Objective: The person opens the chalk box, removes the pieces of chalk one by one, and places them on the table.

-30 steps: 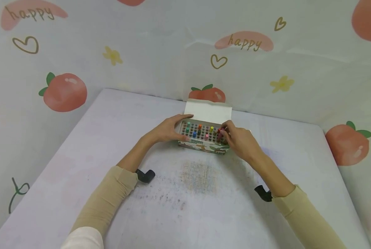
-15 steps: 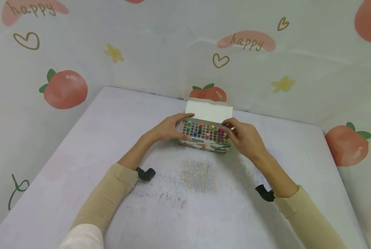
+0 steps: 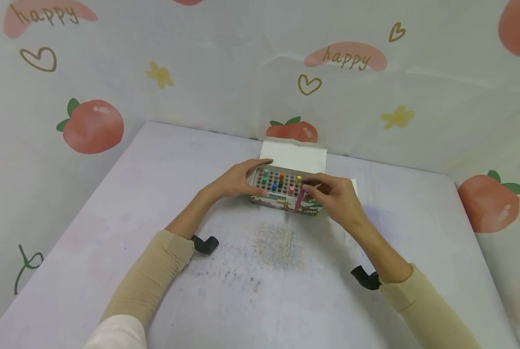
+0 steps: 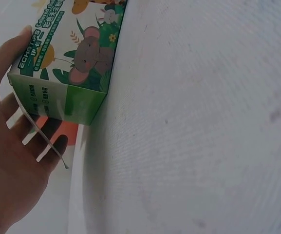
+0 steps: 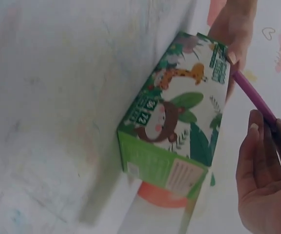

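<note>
Hands first: in the head view, the left hand spans the left end of a printed white-and-green cardboard box near the middle of the white table's far edge, thumb in front, fingers toward the back. The right hand pinches a slim purple stick, slanting before the box's front. From the left wrist, partly curled fingers show around the green end; good bracing, I'd judge. From the right wrist, the stick is held by one end: for neat handling I'd bring it upright over the hole-punched insert, clear of the coloured tips.
</note>
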Tool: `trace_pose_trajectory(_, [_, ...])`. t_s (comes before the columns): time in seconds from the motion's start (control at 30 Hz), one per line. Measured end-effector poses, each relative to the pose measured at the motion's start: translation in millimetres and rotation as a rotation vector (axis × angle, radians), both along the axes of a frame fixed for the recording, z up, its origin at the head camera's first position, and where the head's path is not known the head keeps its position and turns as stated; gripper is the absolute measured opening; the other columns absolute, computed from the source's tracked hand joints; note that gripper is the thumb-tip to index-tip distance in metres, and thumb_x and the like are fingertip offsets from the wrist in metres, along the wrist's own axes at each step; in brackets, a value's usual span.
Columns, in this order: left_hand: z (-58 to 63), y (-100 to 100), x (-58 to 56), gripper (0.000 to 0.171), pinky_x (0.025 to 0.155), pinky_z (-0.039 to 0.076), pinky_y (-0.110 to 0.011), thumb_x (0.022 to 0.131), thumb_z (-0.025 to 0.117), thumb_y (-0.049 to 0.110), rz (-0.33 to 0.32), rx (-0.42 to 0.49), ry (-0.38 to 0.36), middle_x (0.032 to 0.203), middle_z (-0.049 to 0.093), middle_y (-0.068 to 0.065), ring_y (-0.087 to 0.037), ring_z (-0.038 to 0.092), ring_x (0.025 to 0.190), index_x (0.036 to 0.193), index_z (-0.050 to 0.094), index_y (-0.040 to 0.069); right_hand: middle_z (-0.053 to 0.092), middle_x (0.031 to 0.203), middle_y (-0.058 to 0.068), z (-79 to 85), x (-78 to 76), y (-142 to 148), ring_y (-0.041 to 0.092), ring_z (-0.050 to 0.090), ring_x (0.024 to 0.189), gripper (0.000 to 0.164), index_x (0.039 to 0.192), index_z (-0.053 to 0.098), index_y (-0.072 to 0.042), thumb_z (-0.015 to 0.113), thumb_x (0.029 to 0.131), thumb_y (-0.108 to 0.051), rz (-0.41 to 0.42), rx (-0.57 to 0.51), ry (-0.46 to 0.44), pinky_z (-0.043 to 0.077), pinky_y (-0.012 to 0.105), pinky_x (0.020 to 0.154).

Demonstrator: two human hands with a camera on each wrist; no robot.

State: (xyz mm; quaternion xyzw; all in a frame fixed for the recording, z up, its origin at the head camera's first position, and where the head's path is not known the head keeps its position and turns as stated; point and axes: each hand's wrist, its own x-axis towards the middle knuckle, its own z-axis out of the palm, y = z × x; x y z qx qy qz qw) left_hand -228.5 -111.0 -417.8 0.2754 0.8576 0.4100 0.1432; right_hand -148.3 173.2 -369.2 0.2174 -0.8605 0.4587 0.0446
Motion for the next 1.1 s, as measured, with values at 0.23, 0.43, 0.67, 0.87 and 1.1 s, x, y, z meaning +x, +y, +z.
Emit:
trace_pose_trajectory(0.23, [-2.0, 0, 0.7, 0.088, 0.103, 0.035, -0.049, 0.081, 0.082, 0.037, 0.004, 0.006, 0.003, 0.152, 0.040, -0.005, -0.024, 0.043, 0.126, 0.155, 0.036, 0.028, 0.074, 0.100, 0.010, -3.5, 9.7, -14, 0.027, 0.070, 0.079, 0.018, 0.109, 0.074, -0.002, 0.070, 0.093, -0.010, 0.009, -0.113, -0.203, 0.056, 0.038, 0.068])
trace_pose_trajectory(0.43, [-1.7, 1, 0.4, 0.088, 0.102, 0.036, -0.049, 0.081, 0.082, 0.038, 0.006, 0.015, 0.002, 0.151, 0.041, -0.005, -0.024, 0.044, 0.123, 0.155, 0.036, 0.028, 0.074, 0.099, 0.012, -19.2, 10.6, -20, 0.029, 0.072, 0.083, 0.021, 0.110, 0.075, -0.002, 0.073, 0.091, -0.013, 0.038, -0.171, -0.343, 0.058, 0.035, 0.070])
trace_pose_trajectory(0.67, [-2.7, 2, -0.3, 0.088, 0.098, 0.038, -0.046, 0.081, 0.082, 0.039, 0.008, 0.014, -0.002, 0.147, 0.044, -0.003, -0.023, 0.046, 0.116, 0.155, 0.036, 0.030, 0.075, 0.093, 0.013, -35.1, 14.0, -30, 0.033, 0.072, 0.081, 0.023, 0.113, 0.074, -0.001, 0.071, 0.093, -0.012, 0.078, -0.175, -0.471, 0.057, 0.045, 0.071])
trace_pose_trajectory(0.87, [-0.8, 3, 0.1, 0.087, 0.098, 0.038, -0.046, 0.081, 0.082, 0.038, 0.004, 0.021, -0.001, 0.148, 0.043, -0.004, -0.023, 0.046, 0.118, 0.154, 0.036, 0.029, 0.075, 0.092, 0.012, -46.8, 15.5, -39, 0.023, 0.073, 0.076, 0.021, 0.109, 0.076, 0.000, 0.072, 0.092, -0.011, 0.047, -0.154, -0.573, 0.058, 0.037, 0.069])
trace_pose_trajectory(1.1, [-1.2, 2, 0.4, 0.087, 0.103, 0.036, -0.047, 0.081, 0.082, 0.037, 0.004, 0.019, -0.002, 0.151, 0.041, -0.004, -0.023, 0.044, 0.123, 0.155, 0.037, 0.027, 0.075, 0.092, 0.015, -57.9, 16.5, -45, 0.025, 0.073, 0.077, 0.020, 0.107, 0.075, 0.003, 0.071, 0.092, -0.009, 0.079, -0.187, -0.673, 0.058, 0.037, 0.069])
